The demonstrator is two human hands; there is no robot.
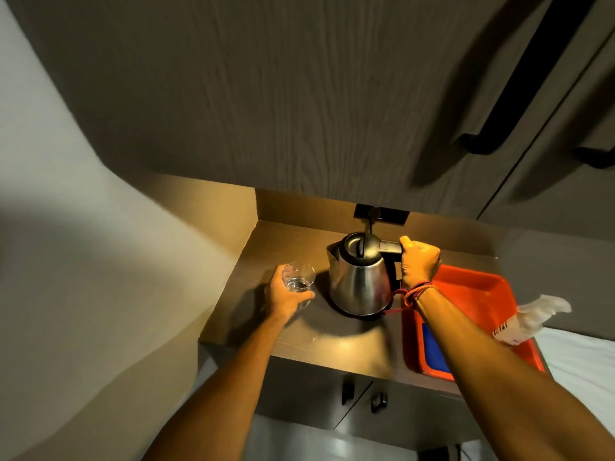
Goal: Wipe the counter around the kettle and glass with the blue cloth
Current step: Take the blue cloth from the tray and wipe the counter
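The left hand (283, 294) grips the glass (298, 281). The right hand (420, 261) clasps the steel kettle (357, 277) handle. The blue cloth (434, 347) lies in the orange tray (482, 287), right.

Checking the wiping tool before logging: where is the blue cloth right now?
In the head view, the flat blue cloth lies in the orange plastic tray at the counter's right end, partly hidden under the right forearm, neither hand on it.
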